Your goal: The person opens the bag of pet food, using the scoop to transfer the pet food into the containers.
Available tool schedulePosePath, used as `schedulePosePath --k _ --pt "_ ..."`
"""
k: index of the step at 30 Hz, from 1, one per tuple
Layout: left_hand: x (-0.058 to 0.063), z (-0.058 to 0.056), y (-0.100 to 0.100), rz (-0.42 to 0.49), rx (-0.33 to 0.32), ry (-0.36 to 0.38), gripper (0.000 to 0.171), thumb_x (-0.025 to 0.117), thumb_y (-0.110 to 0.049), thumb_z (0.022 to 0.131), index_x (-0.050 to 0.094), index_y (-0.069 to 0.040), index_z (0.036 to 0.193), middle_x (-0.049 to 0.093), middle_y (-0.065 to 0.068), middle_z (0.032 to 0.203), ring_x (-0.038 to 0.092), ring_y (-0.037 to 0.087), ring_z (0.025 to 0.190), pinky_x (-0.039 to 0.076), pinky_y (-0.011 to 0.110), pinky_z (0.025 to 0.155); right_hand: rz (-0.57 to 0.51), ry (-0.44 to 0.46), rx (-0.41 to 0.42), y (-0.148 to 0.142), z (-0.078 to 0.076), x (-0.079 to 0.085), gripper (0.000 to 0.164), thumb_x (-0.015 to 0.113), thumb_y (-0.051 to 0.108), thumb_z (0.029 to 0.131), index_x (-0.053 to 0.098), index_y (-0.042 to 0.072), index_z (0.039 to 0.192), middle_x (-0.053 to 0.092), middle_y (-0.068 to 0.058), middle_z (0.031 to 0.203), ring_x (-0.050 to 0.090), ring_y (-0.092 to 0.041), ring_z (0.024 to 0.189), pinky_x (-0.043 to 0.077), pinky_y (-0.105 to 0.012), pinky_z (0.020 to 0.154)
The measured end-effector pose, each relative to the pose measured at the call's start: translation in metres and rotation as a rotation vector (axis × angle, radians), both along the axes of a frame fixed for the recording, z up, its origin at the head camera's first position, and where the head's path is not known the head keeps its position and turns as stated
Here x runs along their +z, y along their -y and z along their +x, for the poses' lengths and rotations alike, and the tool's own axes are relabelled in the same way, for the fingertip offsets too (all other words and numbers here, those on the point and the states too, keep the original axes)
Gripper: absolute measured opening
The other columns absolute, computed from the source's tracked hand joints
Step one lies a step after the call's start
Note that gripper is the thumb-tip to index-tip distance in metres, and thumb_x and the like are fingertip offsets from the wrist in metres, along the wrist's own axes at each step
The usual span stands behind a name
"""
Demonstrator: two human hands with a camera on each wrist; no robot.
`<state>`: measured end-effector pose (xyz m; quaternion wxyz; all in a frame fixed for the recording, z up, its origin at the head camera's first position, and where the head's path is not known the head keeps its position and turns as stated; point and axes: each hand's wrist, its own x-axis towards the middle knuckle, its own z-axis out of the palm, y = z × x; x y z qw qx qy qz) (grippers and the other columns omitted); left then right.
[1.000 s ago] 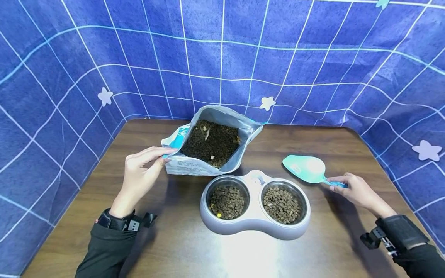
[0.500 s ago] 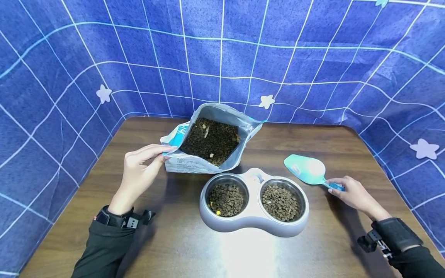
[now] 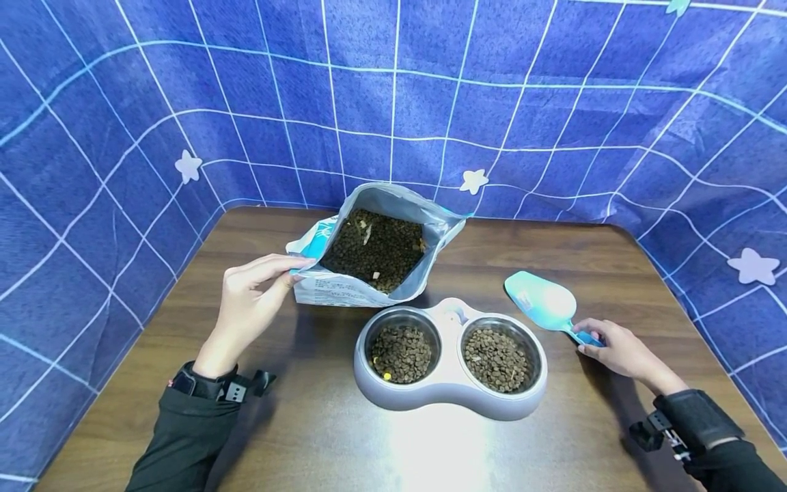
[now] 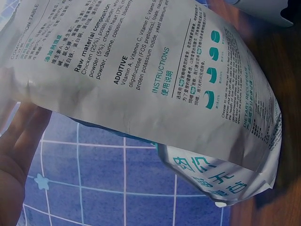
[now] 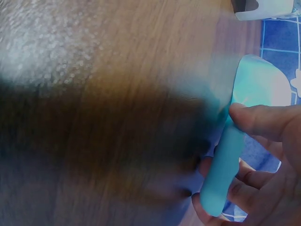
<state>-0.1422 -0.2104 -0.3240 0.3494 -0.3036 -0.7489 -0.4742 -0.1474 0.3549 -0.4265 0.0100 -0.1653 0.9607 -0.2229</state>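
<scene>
My left hand (image 3: 249,301) pinches the left corner of an open pet food bag (image 3: 338,290) between thumb and fingers. Brown kibble (image 3: 375,253) with a few pale bits lies inside it. Printed text covers the bag's side (image 4: 141,70) in the left wrist view. At the right, my right hand (image 3: 621,348) grips the handle of a turquoise scoop (image 3: 544,301), its blade pointing to the back left. The right wrist view has the thumb on the neck of the scoop (image 5: 225,160) and fingertips around the handle; the blade holds no kibble that I can see.
A light grey double pet bowl (image 3: 451,396) stands on the wooden table (image 3: 320,430) between the hands, just in front of the bag. Kibble fills part of both steel bowls, with a yellow bit in the left one. Blue gridded cloth (image 3: 424,102) hangs behind and beside the table.
My right hand has drawn slightly toward the front, turning the scoop so that its handle slants more toward me. The left hand and the bag stay as they were.
</scene>
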Motion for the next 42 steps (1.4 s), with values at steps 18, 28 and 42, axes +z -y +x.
schedulePosePath --k 18,28,42 --pt "-0.002 0.0 0.002 -0.006 0.003 0.01 0.034 0.064 0.027 0.08 0.079 0.004 0.1 0.079 -0.001 0.1 0.068 -0.005 0.097 0.052 0.014 0.087 0.084 0.044 0.005 0.008 -0.008 0.005 0.034 0.077 0.001 0.083 0.053 -0.002 0.107 0.068 -0.011 0.089 0.065 -0.027 0.079 0.05 -0.044 0.066" --pt "-0.001 0.001 0.003 -0.022 0.0 0.014 0.034 0.067 0.025 0.08 0.079 0.003 0.102 0.079 0.005 0.1 0.068 -0.005 0.099 0.052 0.015 0.088 0.066 0.141 -0.065 0.008 -0.011 0.022 0.045 0.077 0.018 0.092 0.05 -0.008 0.117 0.068 -0.017 0.094 0.065 -0.029 0.082 0.051 -0.043 0.068" --pt "0.001 0.0 0.001 0.009 -0.019 0.003 0.032 0.063 0.027 0.08 0.078 0.008 0.099 0.075 -0.017 0.105 0.069 -0.003 0.095 0.052 0.014 0.083 -0.2 -0.431 0.016 0.092 -0.049 0.151 0.062 0.078 0.02 0.093 0.048 -0.001 0.142 0.068 -0.021 0.102 0.061 -0.025 0.093 0.042 -0.035 0.085"
